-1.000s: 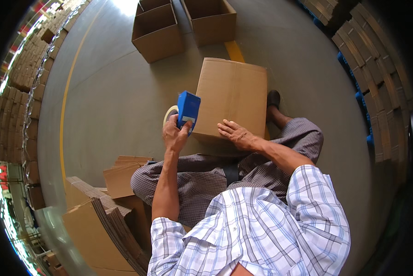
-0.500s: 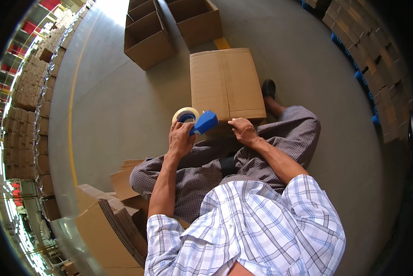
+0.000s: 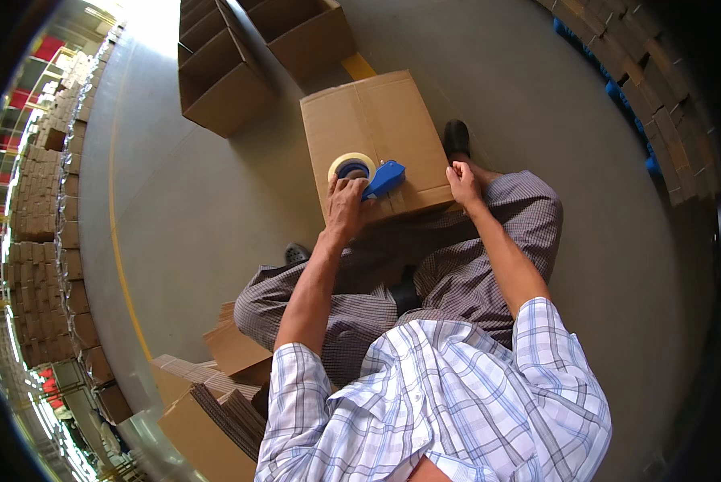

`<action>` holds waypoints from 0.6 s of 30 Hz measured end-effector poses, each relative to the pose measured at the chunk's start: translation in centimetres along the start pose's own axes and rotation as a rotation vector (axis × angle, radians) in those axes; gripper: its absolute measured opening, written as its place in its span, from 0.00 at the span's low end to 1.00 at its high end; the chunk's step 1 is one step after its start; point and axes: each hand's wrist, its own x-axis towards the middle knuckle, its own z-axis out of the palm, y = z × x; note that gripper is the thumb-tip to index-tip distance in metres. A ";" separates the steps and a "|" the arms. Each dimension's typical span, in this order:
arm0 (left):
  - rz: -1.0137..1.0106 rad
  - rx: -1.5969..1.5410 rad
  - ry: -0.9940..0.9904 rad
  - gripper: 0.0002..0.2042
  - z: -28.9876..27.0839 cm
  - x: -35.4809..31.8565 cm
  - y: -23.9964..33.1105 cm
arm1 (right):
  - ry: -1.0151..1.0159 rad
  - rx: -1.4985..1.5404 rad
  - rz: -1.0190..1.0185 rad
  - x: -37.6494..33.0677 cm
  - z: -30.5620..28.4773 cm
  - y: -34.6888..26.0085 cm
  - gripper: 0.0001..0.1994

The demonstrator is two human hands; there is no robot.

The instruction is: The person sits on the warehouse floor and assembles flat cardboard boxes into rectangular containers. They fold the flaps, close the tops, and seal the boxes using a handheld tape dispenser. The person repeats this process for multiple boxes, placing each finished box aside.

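A closed brown cardboard box (image 3: 376, 128) rests on the floor in front of my knees. My left hand (image 3: 346, 205) grips a blue tape dispenser (image 3: 370, 177) with a pale roll of tape, pressed against the near part of the box top. On the box's near right edge, my right hand (image 3: 463, 183) rests with its fingers curled. I am seated, my checked trousers below the box.
Two open cardboard boxes (image 3: 224, 76) (image 3: 308, 32) stand on the grey floor beyond. Flattened cardboard sheets (image 3: 216, 394) lie stacked at my lower left. Stacks of boxes (image 3: 47, 209) line the left side, more stacks (image 3: 657, 104) the right. A yellow floor line (image 3: 119, 241) runs along the left.
My left hand has brought the tape dispenser down from the air onto the box top. My right hand slid from the box's top to its near right edge.
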 end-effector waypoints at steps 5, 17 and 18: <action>-0.377 -0.621 0.447 0.16 -0.4 -1.5 -7.2 | -0.179 0.212 0.465 4.5 -3.2 1.0 0.26; -1.306 -1.598 0.222 0.35 6.6 -7.7 -6.5 | -0.278 -0.077 0.431 3.0 1.1 -1.3 0.46; -1.301 -1.584 0.248 0.35 6.5 -8.2 -6.6 | -0.339 -0.097 0.384 3.7 1.6 -1.7 0.46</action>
